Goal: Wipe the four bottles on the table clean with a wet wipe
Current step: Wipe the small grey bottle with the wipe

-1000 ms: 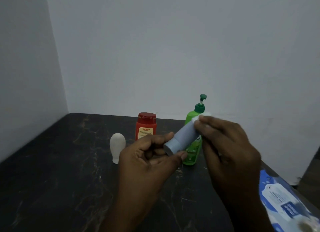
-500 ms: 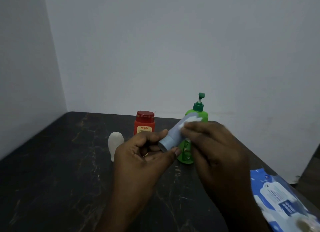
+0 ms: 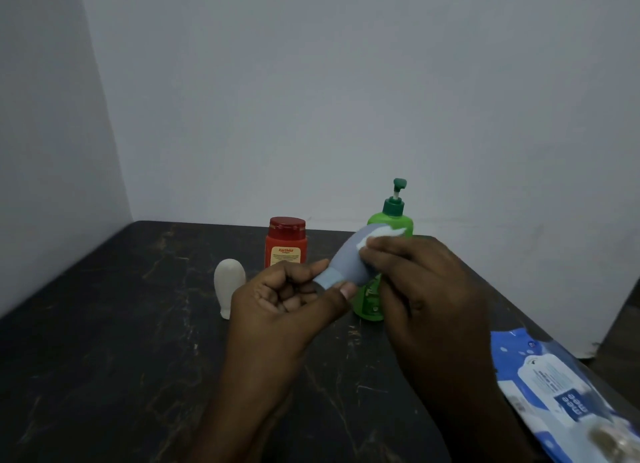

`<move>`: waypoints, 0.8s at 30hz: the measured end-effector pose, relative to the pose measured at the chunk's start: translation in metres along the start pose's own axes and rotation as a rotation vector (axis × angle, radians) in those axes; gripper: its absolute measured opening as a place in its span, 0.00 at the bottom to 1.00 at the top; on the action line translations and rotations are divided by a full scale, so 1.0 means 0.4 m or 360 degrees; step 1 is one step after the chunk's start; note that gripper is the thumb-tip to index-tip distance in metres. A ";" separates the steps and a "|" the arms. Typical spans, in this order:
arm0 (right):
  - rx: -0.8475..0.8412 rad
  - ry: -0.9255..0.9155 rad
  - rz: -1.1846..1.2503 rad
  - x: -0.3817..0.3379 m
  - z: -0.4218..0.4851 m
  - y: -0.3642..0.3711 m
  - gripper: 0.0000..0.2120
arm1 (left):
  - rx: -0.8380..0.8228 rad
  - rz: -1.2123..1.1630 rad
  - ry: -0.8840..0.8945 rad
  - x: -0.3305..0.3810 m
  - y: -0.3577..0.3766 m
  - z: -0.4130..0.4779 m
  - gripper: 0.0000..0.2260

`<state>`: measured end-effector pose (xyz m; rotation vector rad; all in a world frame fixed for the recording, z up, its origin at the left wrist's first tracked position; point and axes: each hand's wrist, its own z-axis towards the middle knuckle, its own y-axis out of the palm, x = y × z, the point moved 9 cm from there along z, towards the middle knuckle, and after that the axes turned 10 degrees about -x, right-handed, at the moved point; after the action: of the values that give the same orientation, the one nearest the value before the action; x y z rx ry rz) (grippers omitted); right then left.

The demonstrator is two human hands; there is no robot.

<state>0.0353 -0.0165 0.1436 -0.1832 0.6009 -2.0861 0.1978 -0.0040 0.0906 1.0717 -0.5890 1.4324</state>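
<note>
Blue-grey bottle (image 3: 346, 260): being held in the air at the centre of the frame, tilting with its cap end down toward the lower left and its rounded end up toward the right.
Wet wipe (image 3: 377, 235): lying white and crumpled against the bottle's upper end, showing above the fingers that are pressing it there.
Left hand (image 3: 277, 307): pinching the bottle's cap end between thumb and forefinger, with the other fingers curling into the palm.
Right hand (image 3: 426, 289): curling its fingers round the wipe and pinching it onto the bottle.
Green pump bottle (image 3: 393, 218): standing upright just behind the hands, its lower body partly hidden by them.
Red bottle (image 3: 286, 244): standing upright left of the green one, near the far edge.
White bottle (image 3: 229, 288): standing left of centre, just beside the left hand.
Pack of wipes (image 3: 554, 386): lying flat at the lower right of the frame.
Table (image 3: 104, 358): dark and veined, carrying the three standing bottles and the pack.
</note>
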 end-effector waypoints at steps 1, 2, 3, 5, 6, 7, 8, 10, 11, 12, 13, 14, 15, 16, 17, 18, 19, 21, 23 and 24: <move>-0.0077 -0.0077 0.0040 -0.021 0.003 0.008 0.15 | 0.0004 -0.0027 -0.0013 -0.003 -0.003 0.001 0.17; -0.0146 -0.0142 0.0070 -0.035 0.004 0.013 0.15 | -0.0004 -0.0061 -0.0028 -0.006 -0.005 0.003 0.16; -0.0195 -0.0180 0.0080 -0.040 0.004 0.013 0.15 | -0.0013 -0.0096 -0.0044 -0.009 -0.007 0.004 0.17; -0.0184 -0.0131 0.0042 -0.014 0.006 -0.001 0.14 | -0.0016 -0.0133 -0.0072 -0.013 -0.009 0.004 0.18; -0.0128 -0.0049 0.0001 0.014 0.005 -0.012 0.14 | -0.0009 -0.0137 -0.0083 -0.015 -0.008 0.003 0.17; -0.0062 0.0049 -0.0036 0.044 0.004 -0.025 0.13 | -0.0002 -0.0147 -0.0089 -0.017 -0.007 0.002 0.16; -0.0007 0.0135 -0.0056 0.068 0.003 -0.035 0.14 | 0.0003 -0.0176 -0.0101 -0.020 -0.003 0.001 0.15; 0.0059 0.0213 -0.0065 0.084 -0.003 -0.044 0.14 | 0.0001 -0.0292 -0.0142 -0.030 0.012 -0.002 0.17; 0.0073 0.0206 -0.0056 0.074 -0.005 -0.043 0.14 | 0.0004 -0.0364 -0.0170 -0.035 0.019 -0.003 0.19; 0.0065 0.0172 -0.0034 0.055 -0.005 -0.037 0.13 | 0.0005 -0.0433 -0.0199 -0.041 0.023 -0.004 0.20; 0.0031 0.0116 -0.0005 0.030 -0.004 -0.028 0.13 | -0.0003 -0.0493 -0.0231 -0.046 0.027 -0.004 0.20; -0.0029 0.0049 0.0028 0.004 -0.003 -0.016 0.13 | -0.0015 -0.0545 -0.0265 -0.052 0.029 -0.005 0.18; -0.0101 -0.0019 0.0065 -0.018 -0.001 -0.005 0.13 | -0.0034 -0.0591 -0.0298 -0.056 0.031 -0.005 0.17; -0.0165 -0.0078 0.0106 -0.032 0.000 0.002 0.13 | -0.0058 -0.0638 -0.0325 -0.058 0.033 -0.005 0.16; -0.0200 -0.0114 0.0142 -0.037 0.002 0.001 0.12 | -0.0078 -0.0684 -0.0348 -0.059 0.035 -0.006 0.17; -0.0199 -0.0120 0.0166 -0.031 0.004 -0.007 0.11 | -0.0091 -0.0726 -0.0371 -0.061 0.037 -0.007 0.18; -0.0154 -0.0092 0.0167 -0.016 0.004 -0.020 0.11 | -0.0098 -0.0758 -0.0387 -0.063 0.038 -0.008 0.17; 0.0025 0.0025 0.0084 0.025 0.001 -0.056 0.12 | -0.0088 -0.0805 -0.0400 -0.066 0.044 -0.010 0.17; 0.0156 0.0135 -0.0005 0.053 -0.004 -0.075 0.12 | -0.0060 -0.0837 -0.0431 -0.072 0.052 -0.014 0.21; 0.0170 0.0151 -0.0008 0.056 -0.006 -0.074 0.12 | -0.0046 -0.0858 -0.0438 -0.076 0.055 -0.015 0.22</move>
<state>-0.0004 -0.0208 0.1536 -0.0246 0.5445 -2.1347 0.1718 -0.0177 0.0668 1.2963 -0.4633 0.8134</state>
